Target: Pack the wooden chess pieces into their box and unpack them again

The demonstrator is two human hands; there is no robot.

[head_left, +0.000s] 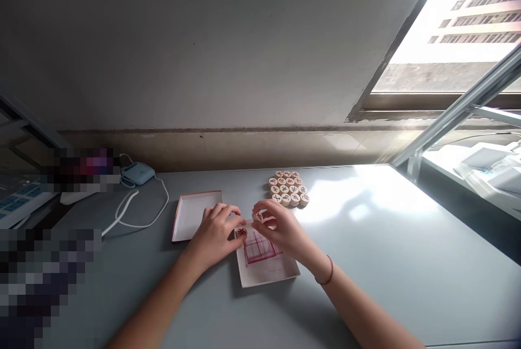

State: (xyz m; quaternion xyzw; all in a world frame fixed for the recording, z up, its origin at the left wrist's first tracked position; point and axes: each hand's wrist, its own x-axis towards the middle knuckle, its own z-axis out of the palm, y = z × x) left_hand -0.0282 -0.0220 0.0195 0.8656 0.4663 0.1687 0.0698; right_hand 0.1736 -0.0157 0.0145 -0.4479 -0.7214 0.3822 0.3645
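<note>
In front of me lies a shallow white box half with a grid drawn on it in reddish-purple lines. My left hand has its thumb and index finger around a round wooden xiangqi piece with a dark red character, at the box's far left corner. Pinched between the fingertips of my right hand is a second xiangqi piece with a red character, held over the box's far edge. A red cord circles my right wrist. Beyond, several stacked xiangqi pieces stand in tight rows.
Left of my hand is an open shallow box part, white inside with a red rim. A blue device and a white cable lie at the far left. The grey table meets a wall, with a window at right.
</note>
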